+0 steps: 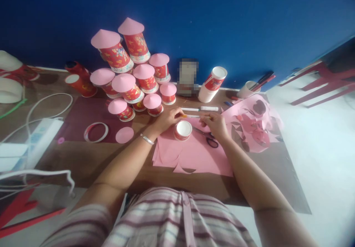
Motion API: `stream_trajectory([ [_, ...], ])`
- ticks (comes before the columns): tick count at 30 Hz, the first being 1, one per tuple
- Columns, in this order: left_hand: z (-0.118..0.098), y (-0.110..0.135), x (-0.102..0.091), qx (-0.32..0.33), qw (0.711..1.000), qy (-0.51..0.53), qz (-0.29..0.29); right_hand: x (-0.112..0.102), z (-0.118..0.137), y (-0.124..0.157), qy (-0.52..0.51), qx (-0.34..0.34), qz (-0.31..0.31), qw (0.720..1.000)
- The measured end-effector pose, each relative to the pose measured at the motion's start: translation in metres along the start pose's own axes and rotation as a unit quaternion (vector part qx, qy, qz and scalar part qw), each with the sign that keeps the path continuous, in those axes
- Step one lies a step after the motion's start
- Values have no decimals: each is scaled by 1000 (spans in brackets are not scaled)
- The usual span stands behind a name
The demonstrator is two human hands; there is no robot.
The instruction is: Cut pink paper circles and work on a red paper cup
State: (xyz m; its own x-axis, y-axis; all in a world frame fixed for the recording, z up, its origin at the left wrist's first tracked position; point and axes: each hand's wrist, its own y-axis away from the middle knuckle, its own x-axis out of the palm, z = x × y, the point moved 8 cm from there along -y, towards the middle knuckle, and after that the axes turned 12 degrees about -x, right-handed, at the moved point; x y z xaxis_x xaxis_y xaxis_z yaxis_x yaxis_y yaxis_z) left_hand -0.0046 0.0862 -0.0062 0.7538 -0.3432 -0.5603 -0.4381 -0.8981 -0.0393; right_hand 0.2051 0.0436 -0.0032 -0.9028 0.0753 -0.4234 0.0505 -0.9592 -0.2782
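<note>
My left hand [172, 117] is closed on the orange end of a slim white marker [193, 116], and my right hand [214, 124] pinches its other end. The marker lies level between them. Just below it an upright, short red-and-white paper cup [183, 130] rests mouth up on stacked pink paper sheets [194, 162]. Scissors [212, 142] with black handles lie beside the cup, partly covered by my right hand. Behind my hands are a white pen with a green tip [190, 109] and a thicker white marker [209, 108].
Several red paper cups with pink cone roofs [124, 82] stand grouped back left. Nearby lie a pink disc [124, 135] and a ring [95, 132]. Stacked cups [213, 84], a pen holder [249, 89] and cut pink scraps [253, 123] are at right. White cables [50, 96] cross the left.
</note>
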Motion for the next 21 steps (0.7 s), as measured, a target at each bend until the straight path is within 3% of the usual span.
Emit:
stream_trajectory([
  [2,1,-1,1,11,999,-30,-7,2,13,-4,130,-89,30,987],
  [4,3,-2,3,23,998,-55,-13,5,29,-9,282,-171,42,943],
  [6,5,-5,4,32,997,-68,-21,11,39,-19,400,-210,60,890],
  [12,13,-9,9,57,995,-73,-43,48,59,-76,526,-299,179,776],
  [15,17,-10,9,63,993,-71,-63,62,57,-98,538,-305,218,755],
  [21,26,-13,11,58,992,-70,-85,68,48,-112,518,-329,234,754],
])
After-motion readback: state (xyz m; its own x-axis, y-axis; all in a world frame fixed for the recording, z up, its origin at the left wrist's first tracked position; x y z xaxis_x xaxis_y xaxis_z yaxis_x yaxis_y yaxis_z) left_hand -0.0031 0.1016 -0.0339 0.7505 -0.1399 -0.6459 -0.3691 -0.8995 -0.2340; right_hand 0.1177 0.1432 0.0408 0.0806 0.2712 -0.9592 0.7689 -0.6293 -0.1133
